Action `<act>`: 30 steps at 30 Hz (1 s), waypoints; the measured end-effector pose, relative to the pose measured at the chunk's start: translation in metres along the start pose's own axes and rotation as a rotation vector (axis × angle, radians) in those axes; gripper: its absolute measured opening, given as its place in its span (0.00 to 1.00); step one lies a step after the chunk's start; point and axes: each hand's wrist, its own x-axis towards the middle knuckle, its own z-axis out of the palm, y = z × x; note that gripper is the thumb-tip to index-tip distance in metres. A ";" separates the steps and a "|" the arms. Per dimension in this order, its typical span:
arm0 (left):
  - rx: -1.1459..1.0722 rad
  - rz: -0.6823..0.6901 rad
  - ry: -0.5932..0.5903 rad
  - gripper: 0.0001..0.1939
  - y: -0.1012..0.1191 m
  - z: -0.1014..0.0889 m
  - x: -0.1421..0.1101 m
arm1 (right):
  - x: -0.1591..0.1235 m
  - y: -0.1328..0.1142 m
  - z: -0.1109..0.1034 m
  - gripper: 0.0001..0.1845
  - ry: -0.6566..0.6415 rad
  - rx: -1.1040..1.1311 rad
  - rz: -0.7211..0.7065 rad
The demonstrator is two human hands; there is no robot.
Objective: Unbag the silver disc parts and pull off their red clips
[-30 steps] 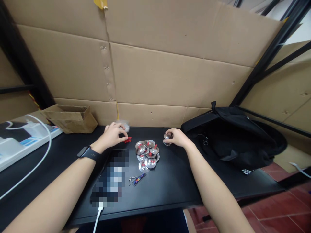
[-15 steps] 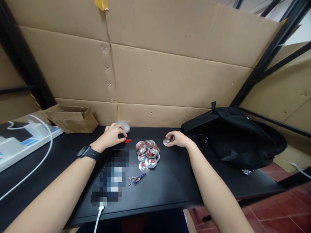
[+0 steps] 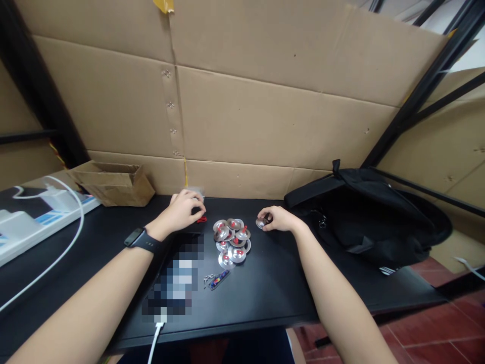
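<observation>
My left hand (image 3: 187,208), a dark watch on its wrist, is over a small bunch of red cords (image 3: 201,219). Its thumb and index fingertip are pinched together just above the cords; whatever is between them is too small to make out. Between the hands lies a heap of several silver finger cymbals (image 3: 237,254) with red loops through their centres. To the right of the heap, my right hand (image 3: 278,219) grips a single finger cymbal (image 3: 261,222) by its edge, low over the black table (image 3: 273,288).
A phone (image 3: 174,278), partly blurred, lies charging at front left beside a small charm (image 3: 220,279). A clear plastic bag (image 3: 197,192) is behind my left hand. Further out are a cardboard box (image 3: 113,187), a power strip (image 3: 49,222) and a black bag (image 3: 364,212). Cardboard backs the table.
My left hand has shifted slightly right over the red cords, its thumb and index fingertip drawing together. The cymbal in my right hand has tilted a little. The view has moved slightly.
</observation>
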 end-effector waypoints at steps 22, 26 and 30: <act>-0.026 0.037 -0.042 0.11 0.010 0.002 0.000 | 0.000 -0.077 0.050 0.07 0.232 -0.117 -0.366; -0.037 0.039 -0.042 0.12 0.010 0.003 0.000 | 0.001 -0.078 0.052 0.03 0.239 -0.165 -0.375; -0.032 0.041 -0.049 0.12 0.012 0.004 0.000 | 0.002 -0.082 0.052 0.06 0.338 -0.200 -0.389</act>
